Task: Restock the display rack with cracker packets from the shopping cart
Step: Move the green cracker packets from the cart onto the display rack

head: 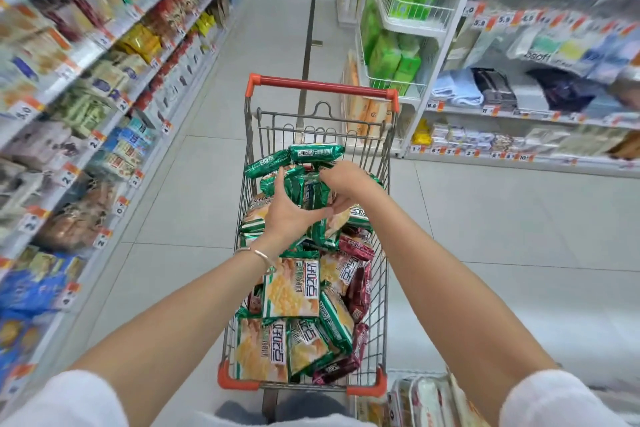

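A wire shopping cart [381, 274] with a red handle stands in the aisle in front of me, heaped with green cracker packets [291, 288] and several dark red ones [360, 288]. Both my hands are over the far half of the heap. My left hand [289, 215] grips the left side of a bunch of upright green packets [313, 196]. My right hand [344, 182] closes on the same bunch from the top right. Two more green packets [317, 152] lie just beyond my fingers. The display rack [114, 121] runs along my left.
Stocked shelves with orange price tags line the left side. A shelf unit [519, 114] with towels and hanging packs stands at the right, with wire baskets of green packs [401, 55] on its end. A tray of packets [426, 402] sits at bottom right. Tiled floor stretches ahead.
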{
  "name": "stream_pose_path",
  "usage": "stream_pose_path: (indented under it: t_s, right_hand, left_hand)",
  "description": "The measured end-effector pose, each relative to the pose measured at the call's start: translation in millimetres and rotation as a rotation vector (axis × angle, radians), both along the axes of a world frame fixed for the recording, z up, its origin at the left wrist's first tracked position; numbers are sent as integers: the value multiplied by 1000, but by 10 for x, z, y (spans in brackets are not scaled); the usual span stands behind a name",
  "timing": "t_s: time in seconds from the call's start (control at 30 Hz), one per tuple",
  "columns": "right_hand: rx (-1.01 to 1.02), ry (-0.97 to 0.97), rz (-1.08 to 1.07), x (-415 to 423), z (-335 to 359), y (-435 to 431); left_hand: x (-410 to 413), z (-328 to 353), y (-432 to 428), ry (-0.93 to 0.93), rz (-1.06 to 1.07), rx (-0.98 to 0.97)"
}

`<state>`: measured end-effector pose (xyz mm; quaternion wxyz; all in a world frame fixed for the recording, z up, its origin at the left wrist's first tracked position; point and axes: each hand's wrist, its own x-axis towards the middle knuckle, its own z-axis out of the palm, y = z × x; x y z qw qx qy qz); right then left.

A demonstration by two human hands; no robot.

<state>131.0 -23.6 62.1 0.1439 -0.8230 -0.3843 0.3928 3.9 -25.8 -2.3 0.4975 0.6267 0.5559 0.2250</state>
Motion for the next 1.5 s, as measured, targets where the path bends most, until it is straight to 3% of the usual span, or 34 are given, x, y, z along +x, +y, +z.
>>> stream_pose_path:
  t_s: [0.13, 0.27, 0.3, 0.43, 0.57, 0.67, 0.8, 0.97, 1.1, 1.23, 1.33, 1.5]
  right_hand:
    - [10, 223, -84, 122, -97, -52]
    - [309, -69, -209, 312, -362, -176]
    - [317, 12, -207, 332, -422, -243]
    - [137, 676, -185, 207, -604, -483]
    - [177, 787, -265, -16, -608, -784]
    - [214, 756, -358, -176, -566, -1036]
    - [266, 645, -403, -414, -435, -1515]
    - [443, 657, -534, -644, -253, -2579]
    - [624, 446, -835, -840, -181, -3717]
    - [655, 282, -1085, -948, -36, -4942]
    - [719, 229, -1210, -939, -77, -5873]
    - [810, 164, -1355, -1261, 92, -6920]
  left_hand:
    - [-112, -49, 38, 2, 54, -41]
    - [-336, -3, 114, -73, 62, -218]
    - [-391, -17, 151, -123, 51, -286]
    - [-569, -236, 339, -183, -32, -570]
    - [-625, 195, 60, -162, -278, -586]
    - [-667, 368, -133, -36, -469, -573]
    - [-722, 434, -485, 104, -648, -355]
    - [-680, 513, -1154, 76, -800, -289]
    - [-429, 616, -2040, 17, -974, -251]
    - [-164, 826, -3057, -131, -1155, -238]
    - [240, 703, -3766, -79, -1272, -106]
    - [194, 1093, -5002, -39, -1436, 29]
